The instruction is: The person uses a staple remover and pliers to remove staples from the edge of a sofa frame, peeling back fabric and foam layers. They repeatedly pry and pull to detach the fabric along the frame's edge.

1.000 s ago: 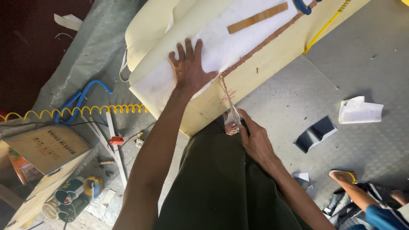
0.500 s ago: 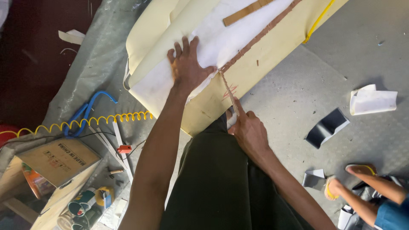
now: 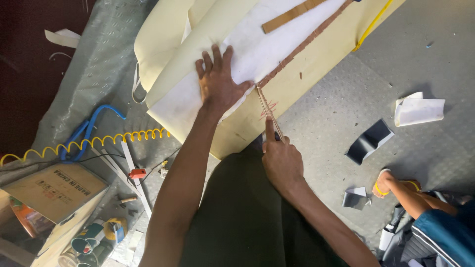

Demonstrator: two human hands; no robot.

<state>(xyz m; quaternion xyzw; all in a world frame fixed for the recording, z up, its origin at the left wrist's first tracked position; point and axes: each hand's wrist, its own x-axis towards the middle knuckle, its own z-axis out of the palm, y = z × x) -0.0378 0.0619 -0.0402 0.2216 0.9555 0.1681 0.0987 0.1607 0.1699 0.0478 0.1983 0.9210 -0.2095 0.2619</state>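
My left hand (image 3: 217,81) lies flat with fingers spread on a white fabric sheet (image 3: 277,39) that covers a cream foam slab (image 3: 316,69). My right hand (image 3: 281,159) grips a pair of scissors (image 3: 268,112), forefinger stretched along them. The blades point up along the brown cut edge (image 3: 307,42) of the white sheet, just right of my left thumb. Red pen marks show on the foam beside the blades. A flat wooden stick (image 3: 292,15) rests on the white sheet farther up.
A yellow coiled hose (image 3: 89,143) and blue tube (image 3: 84,131) lie at left, above a cardboard box (image 3: 54,190) and tape rolls (image 3: 96,240). White (image 3: 418,109) and dark scraps (image 3: 368,141) lie on the grey floor at right. Another person's foot (image 3: 391,183) is lower right.
My right hand has turned the scissors from hanging at the foam's near edge to pointing up along the brown seam. The left hand stays pressed on the sheet. The view shifted slightly.
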